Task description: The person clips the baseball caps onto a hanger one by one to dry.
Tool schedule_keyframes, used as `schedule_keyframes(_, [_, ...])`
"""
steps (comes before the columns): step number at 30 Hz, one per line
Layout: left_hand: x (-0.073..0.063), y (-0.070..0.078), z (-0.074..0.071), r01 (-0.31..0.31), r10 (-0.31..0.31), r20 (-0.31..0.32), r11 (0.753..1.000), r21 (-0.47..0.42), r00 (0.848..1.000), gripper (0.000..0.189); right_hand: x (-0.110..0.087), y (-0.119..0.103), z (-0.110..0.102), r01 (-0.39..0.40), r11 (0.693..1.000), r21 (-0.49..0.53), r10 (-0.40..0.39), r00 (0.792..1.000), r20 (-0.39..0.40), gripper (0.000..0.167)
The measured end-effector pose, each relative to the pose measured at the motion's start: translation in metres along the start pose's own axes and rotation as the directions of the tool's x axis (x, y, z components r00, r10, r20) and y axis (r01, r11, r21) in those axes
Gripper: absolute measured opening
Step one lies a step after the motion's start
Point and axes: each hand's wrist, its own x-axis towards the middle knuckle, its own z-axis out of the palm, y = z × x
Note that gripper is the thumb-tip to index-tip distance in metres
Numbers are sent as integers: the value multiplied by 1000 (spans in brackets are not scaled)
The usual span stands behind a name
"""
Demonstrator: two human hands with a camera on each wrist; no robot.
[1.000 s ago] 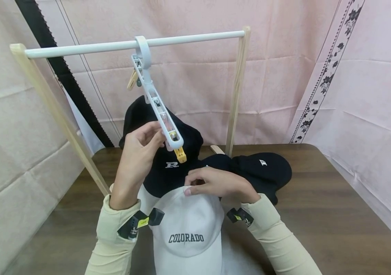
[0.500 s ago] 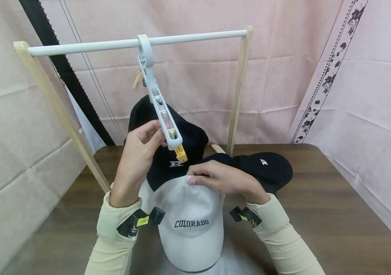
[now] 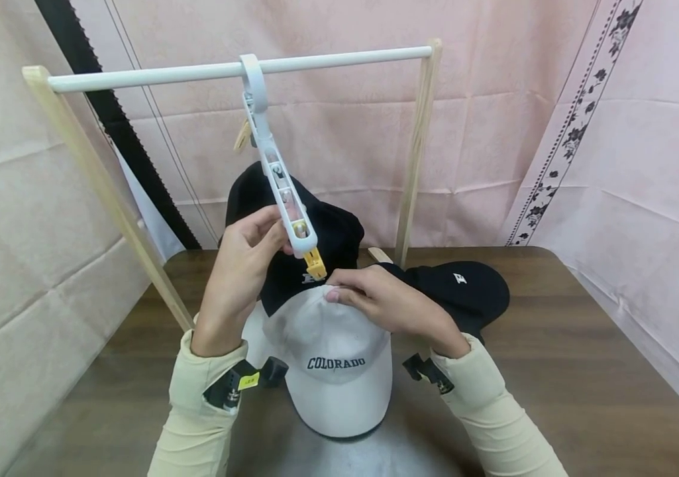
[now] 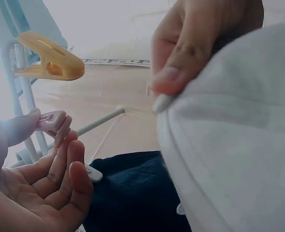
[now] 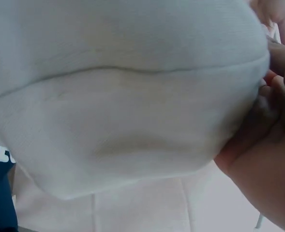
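In the head view my left hand (image 3: pixel 238 268) is raised to a pale blue clip hanger (image 3: pixel 272 156). My left thumb and fingers pinch a pink clip (image 4: pixel 55 123) on it, seen in the left wrist view. At the hanger's near end sits a yellow clip (image 3: pixel 315 264). My right hand (image 3: pixel 395 305) grips the crown edge of a white cap (image 3: pixel 342 331) lettered COLORADO, its brim pointing down. The cap's top is just below the yellow clip. Behind, a dark cap (image 3: pixel 339 228) hangs below the hanger, with a white clip (image 4: pixel 94 174) at its edge.
A white rail (image 3: pixel 154 77) on wooden posts (image 3: pixel 415 152) carries the hanger. Another dark cap (image 3: pixel 464 288) lies on the brown table (image 3: pixel 566 358) at right. A wooden-coloured clip (image 3: pixel 242 136) hangs at the hanger's far end. Pink cloth (image 3: pixel 345 132) stands behind.
My right hand has lifted the white cap up and slightly right, toward the hanger's near end. My left hand stays at the hanger's clip.
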Motion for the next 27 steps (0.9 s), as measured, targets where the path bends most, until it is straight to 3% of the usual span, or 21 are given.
schedule_keyframes(4, [0, 1, 1, -3, 3, -16, 1000, -15, 1000, 36, 0, -2, -2, -38, 998, 42, 40, 998, -46, 11])
schedule_keyframes(9, [0, 2, 4, -1, 0, -47, 1000, -23, 999, 31, -1, -6, -3, -49, 999, -21, 46, 993, -108, 11])
schedule_keyframes(16, [2, 1, 5, -3, 2, -55, 1000, -28, 998, 31, -4, -6, -11, 46, 989, -144, -73, 980, -188, 11])
schedule_keyframes(21, [3, 2, 6, -17, 13, -72, 998, -65, 997, 32, -3, -9, -19, 110, 976, -187, -144, 974, -178, 11])
schedule_keyframes(27, [2, 1, 9, -46, 37, -97, 995, -92, 995, 34, -4, -16, -24, 135, 969, -208, -175, 967, -187, 10])
